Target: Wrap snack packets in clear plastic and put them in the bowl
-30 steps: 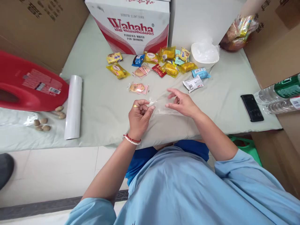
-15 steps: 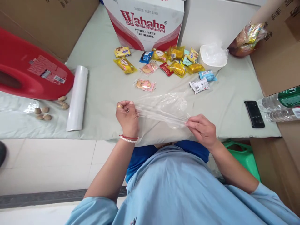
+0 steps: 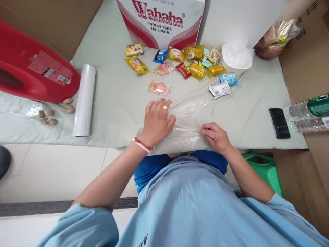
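A clear plastic bag (image 3: 189,118) lies crumpled on the pale green cloth (image 3: 115,99) at the table's near edge. My left hand (image 3: 156,120), with a ring and a red and white bracelet, rests on the bag's left end with fingers curled over it. My right hand (image 3: 216,136) pinches the bag's near right edge. Beyond the bag lies a pink-wrapped biscuit (image 3: 158,88) and a spread of several small snack packets (image 3: 195,63).
A white film roll (image 3: 84,100) lies left, beside several nuts (image 3: 48,115) and a red plastic container (image 3: 33,73). A Wahaha carton (image 3: 160,20), white bowl (image 3: 236,60), phone (image 3: 279,122), water bottles (image 3: 307,115) and cardboard boxes (image 3: 305,51) ring the table. A green stool (image 3: 264,169) stands below.
The bag was held stretched in the air between both hands; now it lies on the cloth. My left hand moved right and forward onto it; my right hand stayed at its right edge.
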The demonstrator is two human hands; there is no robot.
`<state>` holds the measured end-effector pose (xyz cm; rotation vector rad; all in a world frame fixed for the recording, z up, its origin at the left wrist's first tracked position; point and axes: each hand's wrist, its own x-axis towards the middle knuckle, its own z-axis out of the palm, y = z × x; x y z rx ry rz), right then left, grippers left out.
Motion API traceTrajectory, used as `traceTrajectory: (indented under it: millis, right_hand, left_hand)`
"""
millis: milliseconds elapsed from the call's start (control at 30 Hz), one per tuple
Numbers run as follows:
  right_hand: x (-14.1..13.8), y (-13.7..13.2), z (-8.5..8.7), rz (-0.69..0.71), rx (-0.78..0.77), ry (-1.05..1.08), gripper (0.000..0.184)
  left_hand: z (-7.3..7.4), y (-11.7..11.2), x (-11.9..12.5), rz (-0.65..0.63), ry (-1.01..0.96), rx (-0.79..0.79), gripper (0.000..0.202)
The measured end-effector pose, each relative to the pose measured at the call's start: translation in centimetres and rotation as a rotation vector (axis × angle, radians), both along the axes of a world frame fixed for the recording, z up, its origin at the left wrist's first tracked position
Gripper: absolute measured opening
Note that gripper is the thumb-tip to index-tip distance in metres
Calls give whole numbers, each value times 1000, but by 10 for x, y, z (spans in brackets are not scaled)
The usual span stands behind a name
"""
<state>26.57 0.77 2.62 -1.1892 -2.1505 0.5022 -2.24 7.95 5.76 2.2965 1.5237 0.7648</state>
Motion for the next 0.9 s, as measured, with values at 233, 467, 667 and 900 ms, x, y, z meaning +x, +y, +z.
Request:
traceTrajectory:
  millis: [233, 467, 667, 900]
  right_hand:
    - [19, -5, -11, -87, -53, -8, 27]
    - [31, 37, -3, -408, -368, 258, 32]
    - [-8, 108, -21, -485, -593, 317, 51]
    - [-7, 122, -29, -627, -447, 238, 43]
  left_hand:
    - [-35, 48, 23, -39, -130, -325, 16]
    - [-48, 38, 21, 277, -571, -154, 21]
    - [-61, 47, 13, 382, -642, -1, 26]
    - [-60, 52, -20, 648, -350, 70, 37]
